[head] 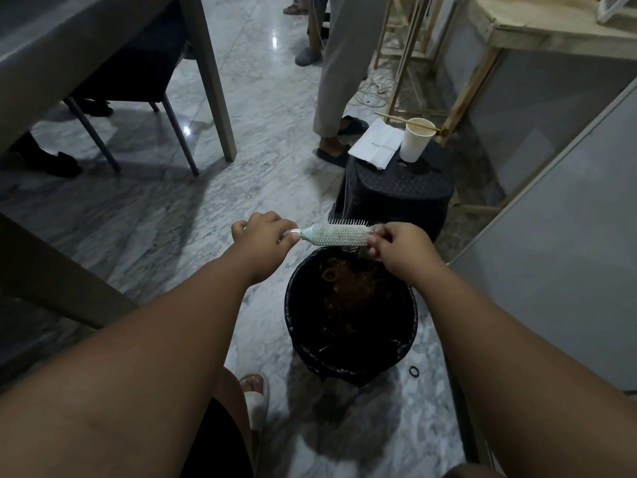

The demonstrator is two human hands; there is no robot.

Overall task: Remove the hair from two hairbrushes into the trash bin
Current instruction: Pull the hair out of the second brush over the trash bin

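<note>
1. The left hand is gripping the handle of a pale hairbrush, holding it level above the far rim of the trash bin.
2. The right hand is pinching hair at the brush's tip.
3. The bin, lined black, is standing on the marble floor holding brown hair clumps.

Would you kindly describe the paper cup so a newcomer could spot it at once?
Beyond the black trash bin stands a dark plastic stool. On its top, right of the white folded paper, stands the paper cup, the only upright white cup, chopsticks across its rim.
</note>
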